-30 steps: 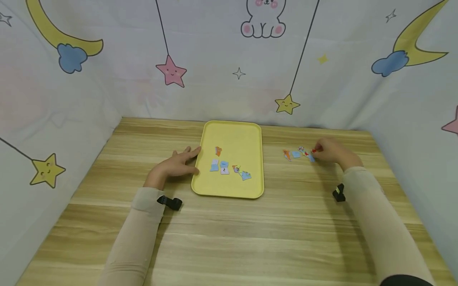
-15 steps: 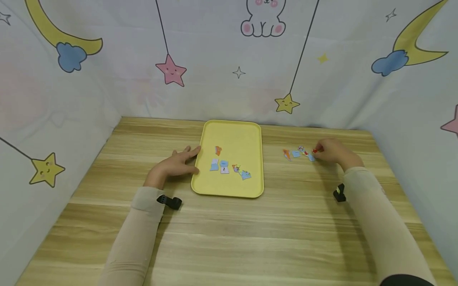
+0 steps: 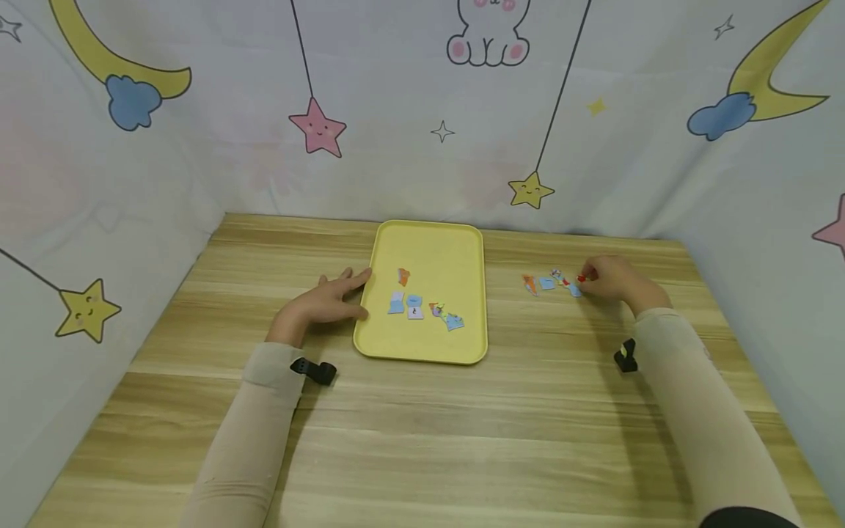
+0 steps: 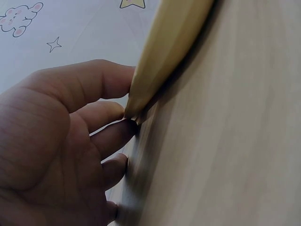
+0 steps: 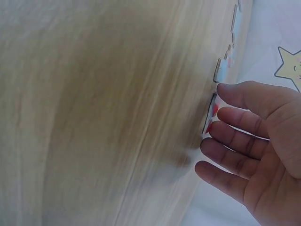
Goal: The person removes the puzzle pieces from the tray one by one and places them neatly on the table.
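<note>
At the left rim of the yellow tray [image 3: 429,249], my left hand [image 3: 320,304] rests with fingers spread; in the left wrist view its fingertips touch the tray's edge [image 4: 164,52]. Several printed puzzle pieces lie on the tray, among them an orange one [image 3: 403,276] and a blue one [image 3: 454,321]. My right hand [image 3: 617,282] is over the table at the right, its fingertips at a piece with red on it [image 3: 581,278]. Seen from the right wrist, that piece [image 5: 210,113] lies flat under loosely bent fingers, thumb and fingers apart.
Left of the right hand, more pieces lie in a loose row on the wooden table [image 3: 422,433]: an orange one [image 3: 530,284], a blue one [image 3: 546,283] and others close together. A printed cloth [image 3: 396,95] hangs behind the table and along its sides.
The head view has shifted very slightly. Both hands, the tray and the pieces stay practically where they were.
</note>
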### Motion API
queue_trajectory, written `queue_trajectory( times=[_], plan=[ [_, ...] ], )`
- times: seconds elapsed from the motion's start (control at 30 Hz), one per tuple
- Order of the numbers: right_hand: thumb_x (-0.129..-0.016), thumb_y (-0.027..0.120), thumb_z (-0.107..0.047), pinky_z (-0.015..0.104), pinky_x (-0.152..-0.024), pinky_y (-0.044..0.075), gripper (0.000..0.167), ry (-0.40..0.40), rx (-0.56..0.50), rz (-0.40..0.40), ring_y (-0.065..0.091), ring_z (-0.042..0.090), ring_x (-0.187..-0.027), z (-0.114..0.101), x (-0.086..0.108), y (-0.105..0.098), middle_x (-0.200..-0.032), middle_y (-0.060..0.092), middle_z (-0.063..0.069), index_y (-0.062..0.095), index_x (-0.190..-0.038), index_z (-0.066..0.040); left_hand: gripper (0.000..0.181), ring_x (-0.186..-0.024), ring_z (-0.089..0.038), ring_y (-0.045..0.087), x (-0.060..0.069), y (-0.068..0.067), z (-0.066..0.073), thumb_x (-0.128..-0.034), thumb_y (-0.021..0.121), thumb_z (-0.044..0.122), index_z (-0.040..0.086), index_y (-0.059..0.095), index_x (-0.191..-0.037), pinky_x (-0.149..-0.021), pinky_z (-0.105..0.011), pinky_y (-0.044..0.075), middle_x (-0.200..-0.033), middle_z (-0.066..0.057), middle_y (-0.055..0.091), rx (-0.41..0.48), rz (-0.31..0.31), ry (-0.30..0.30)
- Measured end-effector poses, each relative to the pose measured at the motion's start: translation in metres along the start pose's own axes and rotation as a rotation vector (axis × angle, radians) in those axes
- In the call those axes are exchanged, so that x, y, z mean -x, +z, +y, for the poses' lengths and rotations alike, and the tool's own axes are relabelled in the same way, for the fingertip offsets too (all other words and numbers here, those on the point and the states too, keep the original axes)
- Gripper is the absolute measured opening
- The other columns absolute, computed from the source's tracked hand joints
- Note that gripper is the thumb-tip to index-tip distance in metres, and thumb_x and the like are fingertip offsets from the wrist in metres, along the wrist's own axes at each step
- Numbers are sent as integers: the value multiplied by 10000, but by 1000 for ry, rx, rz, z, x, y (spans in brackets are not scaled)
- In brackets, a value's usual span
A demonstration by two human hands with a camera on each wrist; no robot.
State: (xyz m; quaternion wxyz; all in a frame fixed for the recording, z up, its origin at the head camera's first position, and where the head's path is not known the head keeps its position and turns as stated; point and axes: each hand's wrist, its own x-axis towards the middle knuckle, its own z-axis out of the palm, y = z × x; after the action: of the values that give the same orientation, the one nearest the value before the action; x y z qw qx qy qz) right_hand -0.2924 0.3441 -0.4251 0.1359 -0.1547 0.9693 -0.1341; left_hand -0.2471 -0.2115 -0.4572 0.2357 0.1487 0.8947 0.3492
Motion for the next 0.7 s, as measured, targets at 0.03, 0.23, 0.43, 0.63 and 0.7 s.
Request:
queue_trajectory(
  times=[0.03, 0.23, 0.43, 0.63, 0.7],
  plan=[
    [-979, 681, -151, 596, -902, 516, 301, 6, -4, -3, 638, 407, -997, 0, 0, 0, -1073, 685, 258, 662, -1121, 113, 908, -1514, -573, -235, 0, 0, 0, -967, 718, 293, 176, 196, -1702, -1206, -716, -133, -1748, -231, 3, -2, 1, 1],
    [-987, 610, -128, 632, -991, 492, 375, 37, -18, -1, 617, 484, -1130, -7, -2, -5, -1205, 653, 334, 617, -1234, 155, 910, -1522, -572, -215, -1, 0, 0, -962, 719, 294, 167, 202, -1700, -1209, -710, -134, -1748, -231, 22, -12, 6, 3],
    [-997, 626, -145, 616, -957, 506, 334, 19, -25, 8, 639, 432, -1078, -21, -6, -9, -1176, 682, 291, 657, -1202, 117, 913, -1562, -520, -158, -1, 1, 0, -959, 722, 295, 134, 209, -1696, -1218, -681, -151, -1744, -242, 49, -13, 10, 30],
    [-1032, 611, -192, 505, -828, 517, 263, 22, -39, -12, 603, 302, -918, -34, -12, -11, -1070, 681, 175, 675, -1138, 40, 915, -1589, -461, -126, -1, 0, -1, -956, 718, 277, 117, 201, -1693, -1223, -647, -178, -1743, -239, 62, -9, 9, 45],
    [-1036, 605, -185, 478, -801, 510, 233, 9, -45, -14, 587, 278, -881, -38, -14, -11, -1024, 675, 142, 675, -1110, 25, 915, -1592, -458, -118, -1, 0, -1, -954, 715, 272, 112, 199, -1693, -1224, -645, -177, -1742, -240, 66, -12, 11, 47]
  ],
)
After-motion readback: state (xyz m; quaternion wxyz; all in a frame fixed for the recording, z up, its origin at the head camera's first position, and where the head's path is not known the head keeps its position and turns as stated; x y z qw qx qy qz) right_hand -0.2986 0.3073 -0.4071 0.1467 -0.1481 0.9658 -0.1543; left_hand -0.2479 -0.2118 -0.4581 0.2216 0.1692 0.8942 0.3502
